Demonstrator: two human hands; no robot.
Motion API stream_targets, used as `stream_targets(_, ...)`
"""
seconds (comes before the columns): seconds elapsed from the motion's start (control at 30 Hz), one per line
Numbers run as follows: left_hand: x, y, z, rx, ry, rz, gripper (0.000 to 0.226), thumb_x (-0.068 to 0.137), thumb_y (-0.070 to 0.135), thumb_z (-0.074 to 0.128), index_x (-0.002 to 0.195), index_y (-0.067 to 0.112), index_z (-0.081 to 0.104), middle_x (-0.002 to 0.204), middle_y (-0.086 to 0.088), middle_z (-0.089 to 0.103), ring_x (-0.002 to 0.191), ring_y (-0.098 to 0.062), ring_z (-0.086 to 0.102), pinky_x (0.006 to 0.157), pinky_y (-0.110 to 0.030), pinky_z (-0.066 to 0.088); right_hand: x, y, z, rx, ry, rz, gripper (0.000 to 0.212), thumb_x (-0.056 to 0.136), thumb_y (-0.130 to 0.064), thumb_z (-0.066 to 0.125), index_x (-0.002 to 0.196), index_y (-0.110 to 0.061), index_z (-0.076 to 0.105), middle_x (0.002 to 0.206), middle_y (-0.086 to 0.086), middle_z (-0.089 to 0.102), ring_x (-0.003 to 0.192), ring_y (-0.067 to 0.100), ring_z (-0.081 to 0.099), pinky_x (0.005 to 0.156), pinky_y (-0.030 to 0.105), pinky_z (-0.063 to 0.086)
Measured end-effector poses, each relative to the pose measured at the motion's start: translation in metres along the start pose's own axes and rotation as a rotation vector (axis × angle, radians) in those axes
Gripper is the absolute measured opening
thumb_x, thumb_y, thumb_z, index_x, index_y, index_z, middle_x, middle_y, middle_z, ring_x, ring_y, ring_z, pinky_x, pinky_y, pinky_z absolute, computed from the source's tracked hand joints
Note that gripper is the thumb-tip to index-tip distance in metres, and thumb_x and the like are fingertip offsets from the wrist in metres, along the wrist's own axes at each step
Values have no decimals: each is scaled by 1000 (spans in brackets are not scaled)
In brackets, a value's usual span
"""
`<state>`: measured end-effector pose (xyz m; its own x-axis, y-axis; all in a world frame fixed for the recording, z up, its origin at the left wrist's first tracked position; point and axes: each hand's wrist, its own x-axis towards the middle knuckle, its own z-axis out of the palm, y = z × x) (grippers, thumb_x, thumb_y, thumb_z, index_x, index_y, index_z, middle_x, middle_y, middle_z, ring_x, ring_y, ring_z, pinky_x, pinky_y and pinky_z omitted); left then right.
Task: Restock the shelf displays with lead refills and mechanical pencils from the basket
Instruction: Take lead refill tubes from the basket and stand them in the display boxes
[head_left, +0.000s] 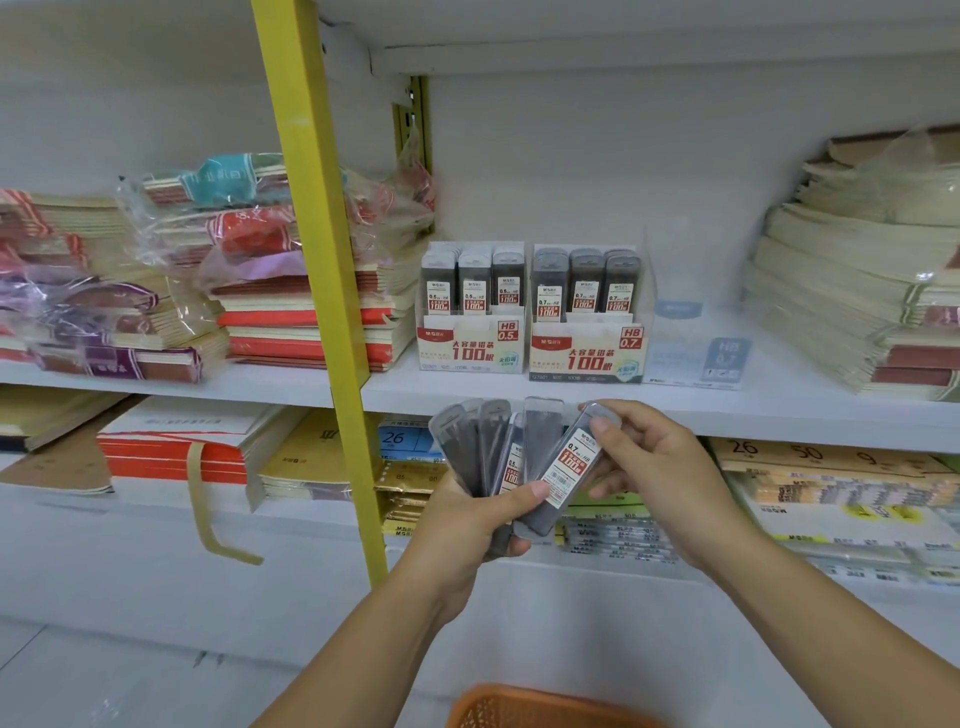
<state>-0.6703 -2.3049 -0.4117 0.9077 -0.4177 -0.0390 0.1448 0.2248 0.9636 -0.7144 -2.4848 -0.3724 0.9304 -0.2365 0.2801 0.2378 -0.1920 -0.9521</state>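
My left hand (467, 525) grips a fan of several dark lead refill cases (493, 447) in front of the lower shelf. My right hand (660, 467) pinches the rightmost case (569, 465), labelled 0.7 HB, by its top end. On the shelf above stand two display boxes of refills: the HB 0.5 box (470, 343) and, to its right, the HB 0.7 box (587, 356), both holding rows of cases. A clear display stand (696, 343) marked HB 0.7 sits to their right with nothing visible in it. The orange basket (545, 709) shows at the bottom edge.
A yellow upright post (322, 260) crosses the shelves left of the displays. Wrapped notebook stacks (291, 291) fill the left shelf, cream notebook stacks (857, 291) the right. Paper pads and packets (831, 493) lie on the lower shelf.
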Motion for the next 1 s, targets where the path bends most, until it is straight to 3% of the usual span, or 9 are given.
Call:
stream_targets(0.2, 17, 41, 0, -258, 74, 118, 47, 63, 25, 84, 108, 23, 70, 99, -4, 78, 72, -14, 73, 45, -20, 51, 35, -61, -19, -20, 142, -188, 12, 99, -21, 52, 98, -23, 65, 79, 4, 74, 65, 20, 71, 57, 26, 59)
stream_targets(0.37, 36, 62, -8, -212, 208, 271, 35, 82, 15, 78, 114, 23, 66, 102, 0, 78, 80, -15, 74, 46, -21, 50, 86, -116, -29, -360, 128, -484, 15, 96, -22, 58, 94, -37, 62, 88, -5, 71, 75, 8, 72, 66, 22, 58)
stream_targets(0.43, 41, 63, -11, -204, 238, 289, 36, 84, 14, 77, 117, 22, 65, 105, -1, 78, 83, -16, 73, 47, -22, 50, 105, -122, -25, -498, 108, -547, 23, 94, -20, 61, 91, -42, 61, 89, -15, 67, 74, -1, 68, 63, 13, 53)
stream_targets(0.5, 46, 63, -14, -201, 244, 303, 36, 84, 14, 77, 116, 23, 65, 104, 0, 78, 85, -17, 74, 47, -23, 50, 120, -119, -22, -651, 81, -553, 17, 93, -23, 62, 95, -39, 63, 87, -22, 64, 76, -2, 66, 66, 13, 53)
stream_targets(0.57, 50, 63, -14, -197, 247, 316, 34, 82, 14, 79, 111, 27, 66, 100, 3, 78, 85, -16, 76, 50, -22, 52, 131, -114, -21, -784, 33, -532, 12, 93, -27, 60, 103, -33, 67, 89, -24, 64, 81, 3, 65, 78, 29, 56)
stream_targets(0.63, 53, 63, -13, -188, 248, 322, 35, 80, 15, 80, 107, 31, 65, 96, 7, 78, 84, -14, 76, 52, -22, 54, 141, -110, -21, -810, 12, -517, 13, 94, -29, 59, 104, -31, 67, 89, -22, 64, 82, 4, 64, 79, 37, 56)
stream_targets(0.83, 57, 62, -12, -173, 240, 334, 37, 80, 14, 81, 107, 31, 63, 94, 9, 78, 84, -14, 76, 49, -22, 52, 156, -103, -15, -705, -40, -442, 19, 89, -22, 68, 103, -33, 60, 93, -6, 64, 61, 2, 66, 51, 11, 48)
stream_targets(0.9, 57, 62, -12, -165, 242, 326, 38, 79, 15, 81, 109, 30, 63, 97, 8, 78, 86, -16, 76, 50, -21, 52, 155, -97, -12, -761, -29, -465, 19, 87, -23, 70, 98, -33, 57, 92, -8, 60, 62, 6, 65, 53, 11, 46)
stream_targets(1.0, 55, 64, -11, -150, 232, 311, 39, 80, 15, 81, 112, 28, 64, 100, 5, 78, 88, -18, 76, 51, -21, 53, 151, -87, -10, -944, -1, -492, 15, 87, -26, 69, 97, -31, 59, 92, -11, 51, 75, 3, 55, 71, 21, 46)
